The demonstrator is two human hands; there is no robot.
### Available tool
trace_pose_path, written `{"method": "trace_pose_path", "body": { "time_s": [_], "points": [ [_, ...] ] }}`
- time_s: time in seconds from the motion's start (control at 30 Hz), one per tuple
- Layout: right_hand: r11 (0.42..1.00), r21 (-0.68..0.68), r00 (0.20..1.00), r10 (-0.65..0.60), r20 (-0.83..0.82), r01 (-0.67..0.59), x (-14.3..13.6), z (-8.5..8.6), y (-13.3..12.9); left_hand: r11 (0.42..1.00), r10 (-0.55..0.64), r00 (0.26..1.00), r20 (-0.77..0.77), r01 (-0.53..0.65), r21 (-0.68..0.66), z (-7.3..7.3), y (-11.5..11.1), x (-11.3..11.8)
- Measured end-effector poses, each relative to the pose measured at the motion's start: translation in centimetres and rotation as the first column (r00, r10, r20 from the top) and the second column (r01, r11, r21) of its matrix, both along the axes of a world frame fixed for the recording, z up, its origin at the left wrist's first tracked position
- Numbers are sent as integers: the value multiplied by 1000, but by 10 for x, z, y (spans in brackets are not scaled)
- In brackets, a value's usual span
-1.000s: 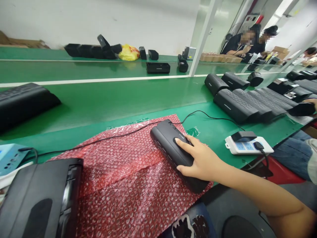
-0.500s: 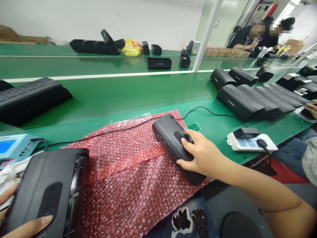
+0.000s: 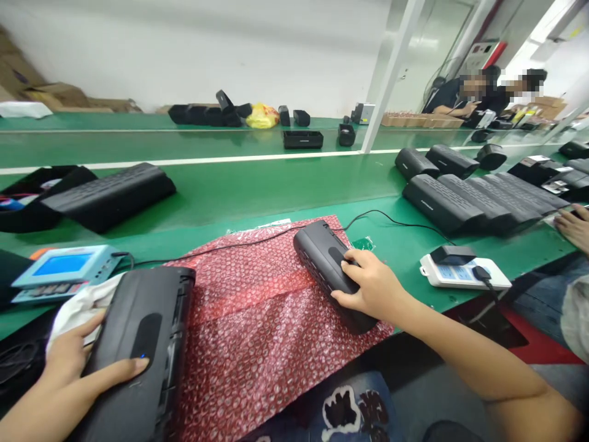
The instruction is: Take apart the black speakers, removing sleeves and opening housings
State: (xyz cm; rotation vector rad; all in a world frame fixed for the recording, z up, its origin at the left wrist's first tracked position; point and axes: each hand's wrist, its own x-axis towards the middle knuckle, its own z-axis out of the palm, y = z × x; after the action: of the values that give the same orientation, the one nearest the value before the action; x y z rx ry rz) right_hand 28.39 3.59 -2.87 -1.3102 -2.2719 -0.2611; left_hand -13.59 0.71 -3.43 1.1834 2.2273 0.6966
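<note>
My left hand (image 3: pixel 87 362) grips the side of a black speaker-like case (image 3: pixel 124 307) at the lower left, its thumb on the dark oval panel beside a small blue light. My right hand (image 3: pixel 372 285) is closed round a second black case (image 3: pixel 317 245), its fingers over the oval panel. That case lies tilted on red bubble wrap (image 3: pixel 248 344). The left case overlaps the wrap's left edge. A white cloth (image 3: pixel 83 307) lies partly beneath my left hand.
A light-blue meter (image 3: pixel 64 267) stands at the left, its black cable crossing the wrap. A white power strip (image 3: pixel 464 273) lies right. Rows of black cases (image 3: pixel 442 202) fill the right side. Another person's hand (image 3: pixel 573 227) rests at the far right; two people sit behind.
The view has shifted left, showing more of my left hand, the meter and the cloth. Both hands keep their holds on the two cases.
</note>
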Motion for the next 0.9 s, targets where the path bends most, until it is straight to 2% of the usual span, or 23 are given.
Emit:
{"method": "trace_pose_path", "body": {
  "time_s": [0.13,0.27,0.4,0.5,0.6,0.73,0.8,0.83,0.9],
  "points": [
    [987,-151,999,-53,-7,51,5,4,6,993,-114,972,-204,113,-15,0,-3,-4],
    [965,-259,998,-58,-25,49,7,7,9,980,-186,951,-249,163,-111,6,1,5],
    [927,-360,987,-138,-81,100,7,4,2,960,-275,907,-320,241,-142,14,4,32],
    [865,-479,962,-241,-129,152,5,5,-2,919,-394,812,-431,335,-210,17,1,58],
    [789,-589,936,-318,-150,174,6,10,-1,893,-450,755,-477,374,-251,20,-5,86],
    [611,-785,922,-352,-161,96,15,12,17,858,-509,667,-544,444,-258,25,-10,115],
    [569,-822,876,-389,-286,-15,24,10,29,827,-551,633,-544,502,-254,26,-10,124],
    [553,-829,839,-406,-362,-90,28,8,35,799,-587,622,-518,549,-246,27,-9,128],
    [505,-827,762,-426,-487,-246,34,6,46,706,-697,613,-371,678,-205,31,-6,138]
  ]
}}
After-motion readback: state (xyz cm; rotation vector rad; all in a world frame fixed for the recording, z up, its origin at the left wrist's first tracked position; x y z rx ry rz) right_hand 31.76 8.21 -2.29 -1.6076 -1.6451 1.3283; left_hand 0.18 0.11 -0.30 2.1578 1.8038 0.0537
